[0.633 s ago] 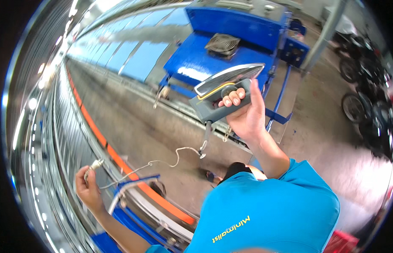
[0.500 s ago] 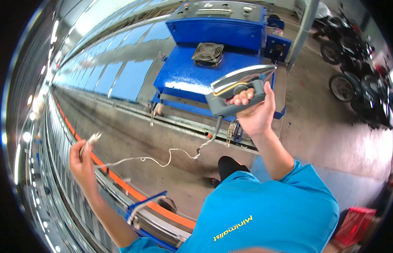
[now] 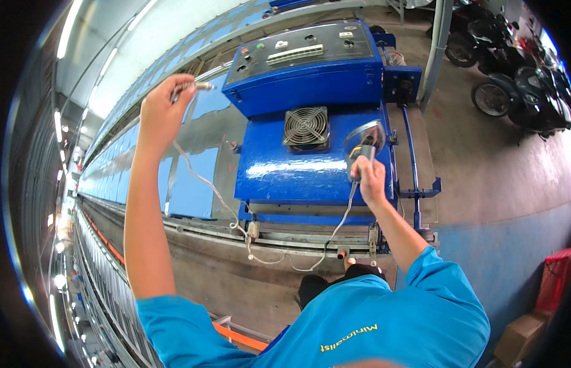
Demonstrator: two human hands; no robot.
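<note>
My right hand (image 3: 370,178) is closed round the handle of a clothes iron (image 3: 363,147), held over the right side of a blue machine (image 3: 279,172). The iron's shiny soleplate faces away from me. My left hand (image 3: 167,104) is raised at the upper left, fingers pinched on the power plug (image 3: 203,86) with its prongs toward the machine's control box (image 3: 304,80). A pale cord (image 3: 206,179) hangs in a loop from the plug down past the machine's front edge and up to the iron.
A metal fan guard (image 3: 306,127) sits on the machine's top. Rails (image 3: 285,239) run along its front. To the left stretches a long table with light-blue panels (image 3: 190,184). Motorcycles (image 3: 525,98) stand at the right; a red crate (image 3: 556,279) and cardboard box (image 3: 520,337) lie lower right.
My left hand has lifted the plug up and forward, near the control box. My right hand has turned the iron and it sits farther forward over the machine. The view has shifted.
</note>
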